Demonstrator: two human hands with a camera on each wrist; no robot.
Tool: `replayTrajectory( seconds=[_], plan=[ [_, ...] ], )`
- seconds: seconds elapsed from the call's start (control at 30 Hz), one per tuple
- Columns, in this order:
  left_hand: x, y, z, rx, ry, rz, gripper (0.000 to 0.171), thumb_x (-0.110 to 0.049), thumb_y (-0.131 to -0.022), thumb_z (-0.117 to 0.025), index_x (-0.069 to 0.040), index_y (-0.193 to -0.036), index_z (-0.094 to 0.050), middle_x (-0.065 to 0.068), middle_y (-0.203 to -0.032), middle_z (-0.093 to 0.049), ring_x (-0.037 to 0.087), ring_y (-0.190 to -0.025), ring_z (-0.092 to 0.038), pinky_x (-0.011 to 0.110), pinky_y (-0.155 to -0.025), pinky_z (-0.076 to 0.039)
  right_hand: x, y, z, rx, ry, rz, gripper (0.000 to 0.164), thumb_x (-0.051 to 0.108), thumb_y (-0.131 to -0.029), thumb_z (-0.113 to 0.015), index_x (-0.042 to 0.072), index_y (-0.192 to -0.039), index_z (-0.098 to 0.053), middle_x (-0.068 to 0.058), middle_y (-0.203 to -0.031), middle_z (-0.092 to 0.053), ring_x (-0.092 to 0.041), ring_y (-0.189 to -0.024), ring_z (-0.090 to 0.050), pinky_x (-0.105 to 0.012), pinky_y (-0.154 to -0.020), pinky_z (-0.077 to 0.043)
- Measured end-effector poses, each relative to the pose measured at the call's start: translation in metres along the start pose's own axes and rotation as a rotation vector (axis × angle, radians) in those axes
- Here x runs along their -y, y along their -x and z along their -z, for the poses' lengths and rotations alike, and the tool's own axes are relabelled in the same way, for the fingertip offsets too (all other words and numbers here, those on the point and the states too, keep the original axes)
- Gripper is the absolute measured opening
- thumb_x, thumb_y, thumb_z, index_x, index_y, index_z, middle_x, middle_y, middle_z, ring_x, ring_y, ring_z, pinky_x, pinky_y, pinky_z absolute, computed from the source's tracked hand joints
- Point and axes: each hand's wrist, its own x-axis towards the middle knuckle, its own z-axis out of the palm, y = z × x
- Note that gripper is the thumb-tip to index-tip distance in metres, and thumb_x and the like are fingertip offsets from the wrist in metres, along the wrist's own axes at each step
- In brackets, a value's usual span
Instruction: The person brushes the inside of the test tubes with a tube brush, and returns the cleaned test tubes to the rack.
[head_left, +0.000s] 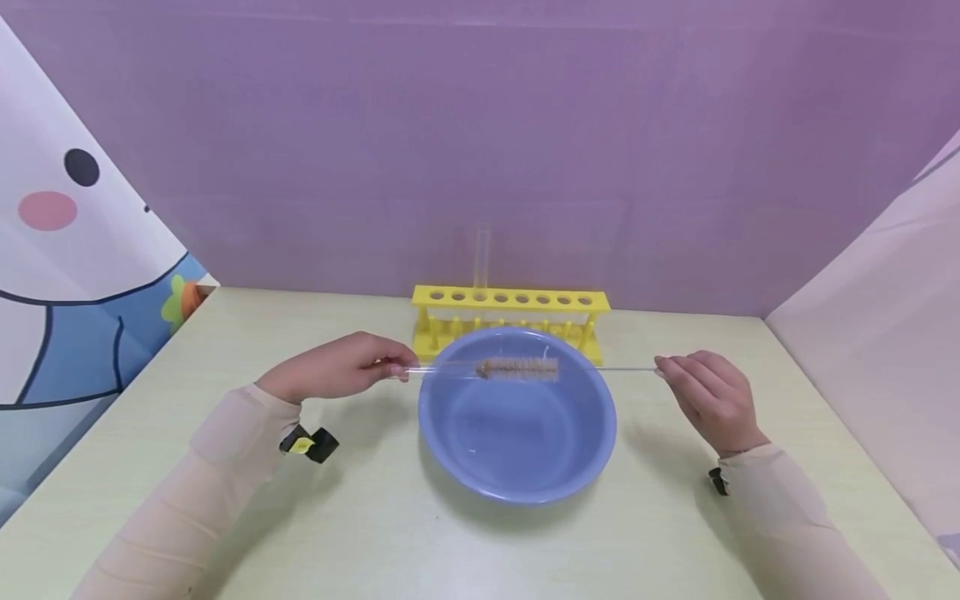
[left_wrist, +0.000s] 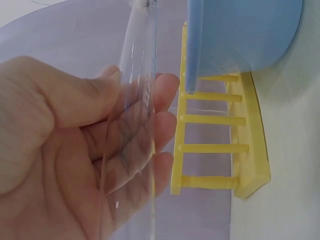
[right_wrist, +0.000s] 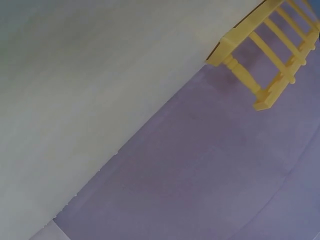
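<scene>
My left hand pinches a clear test tube between thumb and fingers, holding it level above the blue basin. A bottle-brush-like test tube brush lies in line with the tube, its tan bristles within the tube's outline over the basin. At the right, my right hand pinches the end of the brush's thin wire handle. In the left wrist view, a few bristles show at the far end of the tube. The right wrist view does not show the right hand.
Behind the basin stands a yellow test tube rack with one clear test tube upright in it. A purple backdrop rises at the table's back edge. A cartoon-print cloth hangs at the left, a pale one at the right.
</scene>
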Motion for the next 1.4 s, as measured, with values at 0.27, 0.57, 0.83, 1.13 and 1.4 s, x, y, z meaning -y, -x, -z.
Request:
replayTrajectory(
  seconds=[0.27, 0.57, 0.83, 1.13, 1.4],
  plan=[
    [0.004, -0.001, -0.003, -0.001, 0.023, -0.020, 0.022, -0.010, -0.096, -0.053, -0.008, -0.115, -0.064, -0.002, -0.102, -0.066, 0.013, -0.092, -0.061, 0.030, -0.081, -0.051, 0.000, 0.002, -0.002, 0.011, -0.012, -0.012, 0.025, 0.009, -0.094, -0.057, -0.005, -0.077, -0.069, -0.014, -0.062, -0.064, -0.028, -0.052, -0.053, -0.035, -0.052, -0.043],
    [0.002, -0.006, -0.005, -0.009, 0.041, -0.074, 0.023, -0.009, -0.096, -0.053, -0.011, -0.116, -0.064, -0.001, -0.103, -0.067, 0.011, -0.089, -0.059, 0.029, -0.077, -0.050, 0.002, 0.001, -0.005, 0.031, -0.020, -0.005, 0.025, 0.009, -0.094, -0.057, -0.005, -0.077, -0.069, -0.013, -0.062, -0.064, -0.027, -0.053, -0.053, -0.034, -0.053, -0.043],
    [-0.002, -0.007, -0.005, -0.043, -0.004, -0.073, 0.024, -0.008, -0.095, -0.055, -0.011, -0.116, -0.065, 0.001, -0.106, -0.067, 0.013, -0.093, -0.060, 0.031, -0.079, -0.051, 0.001, 0.000, -0.007, 0.053, -0.025, -0.012, 0.026, 0.010, -0.094, -0.057, -0.005, -0.078, -0.070, -0.012, -0.062, -0.063, -0.027, -0.053, -0.053, -0.034, -0.052, -0.043],
    [-0.001, -0.010, -0.012, -0.091, -0.011, -0.077, 0.022, -0.007, -0.093, -0.057, -0.011, -0.113, -0.066, -0.003, -0.099, -0.066, 0.015, -0.085, -0.058, 0.027, -0.071, -0.050, 0.000, 0.000, -0.008, 0.084, -0.017, -0.041, 0.027, 0.011, -0.095, -0.055, -0.005, -0.078, -0.070, -0.012, -0.064, -0.064, -0.028, -0.055, -0.055, -0.034, -0.054, -0.044],
    [-0.003, -0.012, -0.014, -0.115, -0.039, -0.062, 0.023, -0.005, -0.091, -0.060, -0.012, -0.112, -0.066, -0.004, -0.099, -0.065, 0.011, -0.084, -0.057, 0.027, -0.071, -0.050, 0.002, -0.001, -0.008, 0.113, -0.031, -0.060, 0.029, 0.013, -0.096, -0.054, -0.005, -0.079, -0.070, -0.012, -0.066, -0.065, -0.027, -0.056, -0.056, -0.034, -0.056, -0.045]
  ],
)
